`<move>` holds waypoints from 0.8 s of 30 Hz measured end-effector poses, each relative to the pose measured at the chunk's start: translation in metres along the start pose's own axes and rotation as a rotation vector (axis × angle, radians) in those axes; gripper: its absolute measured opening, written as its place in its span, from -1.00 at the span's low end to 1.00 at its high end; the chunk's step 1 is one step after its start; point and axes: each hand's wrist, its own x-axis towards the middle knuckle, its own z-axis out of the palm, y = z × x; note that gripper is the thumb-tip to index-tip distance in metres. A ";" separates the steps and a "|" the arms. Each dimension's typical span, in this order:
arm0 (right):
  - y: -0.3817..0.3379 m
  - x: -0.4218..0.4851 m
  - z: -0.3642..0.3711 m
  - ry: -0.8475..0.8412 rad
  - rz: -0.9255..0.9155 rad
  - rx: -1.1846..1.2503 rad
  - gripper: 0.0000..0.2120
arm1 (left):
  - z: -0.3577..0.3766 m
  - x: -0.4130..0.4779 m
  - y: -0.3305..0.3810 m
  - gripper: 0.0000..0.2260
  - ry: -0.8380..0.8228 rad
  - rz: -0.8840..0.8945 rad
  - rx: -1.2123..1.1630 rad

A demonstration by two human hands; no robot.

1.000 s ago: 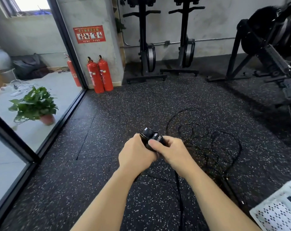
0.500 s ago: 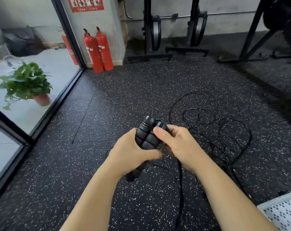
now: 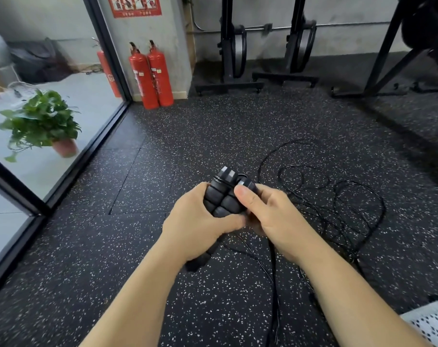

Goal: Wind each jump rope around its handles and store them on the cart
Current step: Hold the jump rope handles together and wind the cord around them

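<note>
Floor (image 3: 213,136): black speckled rubber tiles; rope cord (image 3: 338,196) lies looped, R side.
Wall (image 3: 173,41): 2 red extinguishers (image 3: 151,73) at base.
Handles (image 3: 224,196): paired, mid-air.
L hand (image 3: 195,224) & R hand (image 3: 270,214): both clamped on handles.

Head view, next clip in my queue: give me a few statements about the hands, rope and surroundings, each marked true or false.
1. The left hand and right hand hold two black handles side by side. True.
2. The rope is fully wound round the handles. False: most of it lies in loose loops on the dark speckled floor, to the right of the hands.
3. The potted plant stands on the speckled floor beside the rope. False: it stands on the pale floor beyond the glass, far left.
4. A white perforated surface shows at the lower right corner. True.
</note>
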 end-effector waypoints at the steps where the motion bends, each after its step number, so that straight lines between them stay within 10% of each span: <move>1: 0.002 0.001 0.001 0.017 -0.009 -0.075 -0.75 | 0.001 0.001 -0.001 -0.56 0.028 -0.007 0.010; 7: 0.005 -0.003 0.014 0.268 -0.073 -0.643 -0.54 | 0.003 0.001 0.000 -0.68 0.147 -0.058 0.119; 24: -0.046 -0.059 0.017 0.221 -0.208 -1.430 -0.56 | -0.014 -0.005 0.008 -0.65 0.210 -0.151 0.388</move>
